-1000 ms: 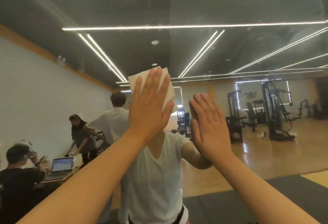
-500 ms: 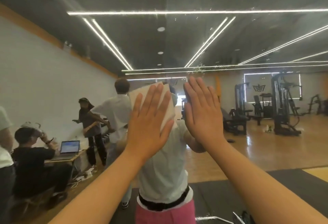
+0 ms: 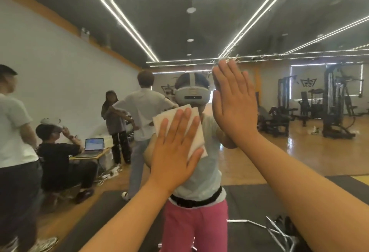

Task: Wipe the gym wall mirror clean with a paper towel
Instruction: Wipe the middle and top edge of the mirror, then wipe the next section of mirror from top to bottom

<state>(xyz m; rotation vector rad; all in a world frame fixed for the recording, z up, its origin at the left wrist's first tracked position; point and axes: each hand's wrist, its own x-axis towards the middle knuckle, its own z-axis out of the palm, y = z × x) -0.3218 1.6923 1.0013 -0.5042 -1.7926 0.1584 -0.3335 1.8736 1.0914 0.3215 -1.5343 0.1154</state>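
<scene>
The wall mirror (image 3: 199, 22) fills the whole view and reflects the gym. My left hand (image 3: 175, 148) lies flat with straight fingers on a folded white paper towel (image 3: 196, 132), pressing it against the glass at chest height. My right hand (image 3: 235, 106) rests flat and bare on the glass just to the right and higher, fingers straight and together. Water droplets and smears (image 3: 235, 52) speckle the glass above my right hand.
Reflected in the mirror: my own figure with a headset (image 3: 192, 94), several people at the left, one seated by a laptop (image 3: 93, 145) on a small table, weight machines (image 3: 335, 102) at the right, a wooden floor and dark mats (image 3: 249, 197) below.
My left hand has slid the paper towel down the glass, from head height to chest height. My right hand stays flat on the mirror. The view has tilted downward.
</scene>
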